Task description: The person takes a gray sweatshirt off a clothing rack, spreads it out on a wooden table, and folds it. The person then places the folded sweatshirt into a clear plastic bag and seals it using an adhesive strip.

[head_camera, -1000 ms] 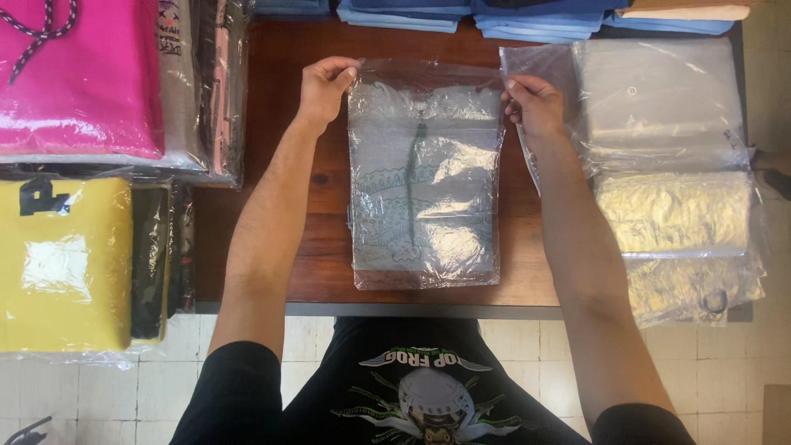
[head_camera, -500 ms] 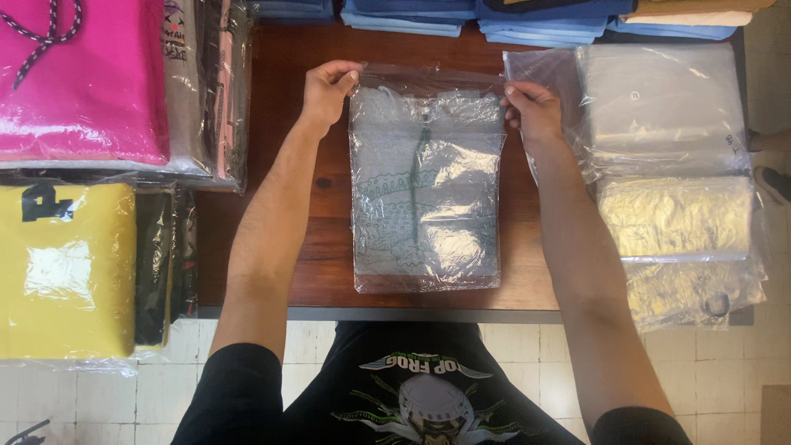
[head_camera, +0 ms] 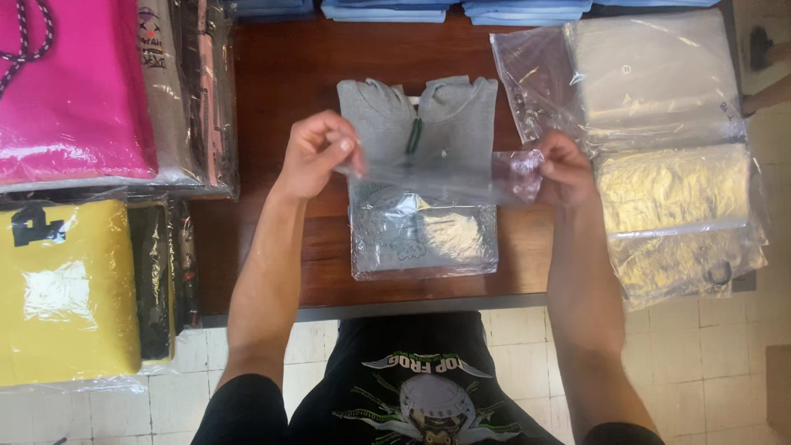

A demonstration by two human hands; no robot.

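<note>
Hands are pinching the open edge of a clear plastic bag [head_camera: 424, 235]: left hand [head_camera: 317, 152] is gripping its left corner, right hand [head_camera: 564, 169] is gripping its right corner. Folded grey shirt [head_camera: 416, 124] is lying mid-table on the dark wooden table [head_camera: 280, 74], lower half inside the bag, collar end sticking out. Bagged garments [head_camera: 667, 148] are sitting just right, pink packaged garment [head_camera: 70, 91] far left.

light: bright, even | glare: plastic bags [head_camera: 684, 239] | focus: sharp | shadows: soft
</note>
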